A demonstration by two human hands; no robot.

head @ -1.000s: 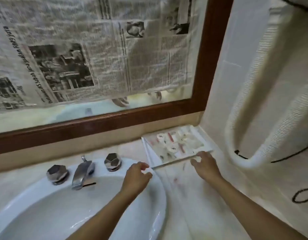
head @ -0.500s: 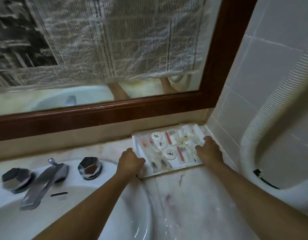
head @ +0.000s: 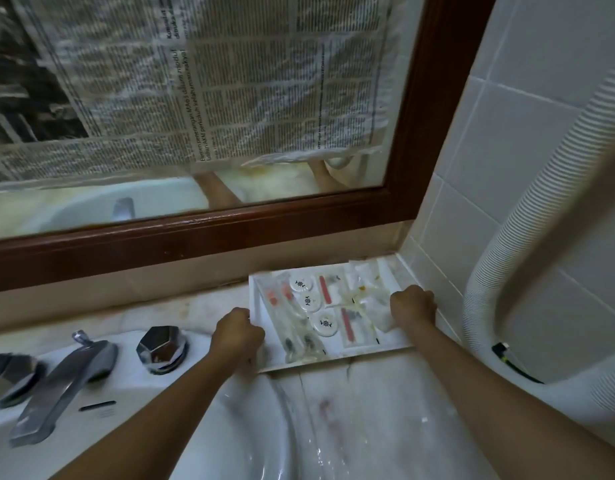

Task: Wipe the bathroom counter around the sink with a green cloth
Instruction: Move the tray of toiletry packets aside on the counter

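- A shallow white tray (head: 337, 357) sits on the pale marble desk (head: 368, 427), pushed into the back corner where the mirror frame (head: 229, 237) meets the tiled wall (head: 489, 168).
- The left hand (head: 237, 336) is clenched on the tray's near-left corner, with the fingers curled over the rim.
- The right hand (head: 412, 306) grasps the tray's right edge. Its knuckles are up and its fingers are folded over the rim.
- Both forearms reach in from below the tray, the left one crossing over the sink.
- The tray holds three round white discs (head: 300, 284) with dark marks. Around them lie clear sachets (head: 347, 323), some of them showing red strips.
- Whether the tray lies flat or is tipped up a little, I cannot tell.
- The white sink (head: 250, 438) lies to the tray's left and nearer the camera, and its rim runs just beside the tray's near-left corner.
- The bare desk surface spreads out in front of the tray, streaked and with a reddish smudge.
- Left of the tray, on the sink's back ledge, stand a faceted chrome knob (head: 162, 348), then the chrome spout (head: 61, 382), then a second knob (head: 8, 374) at the far left.
- Behind and above the tray, sheets of newspaper (head: 229, 81) cover most of the mirror glass. The strip of glass left uncovered reflects both forearms.
- To the tray's right, a white ribbed hose (head: 527, 209) curves down the tiled wall to desk level.
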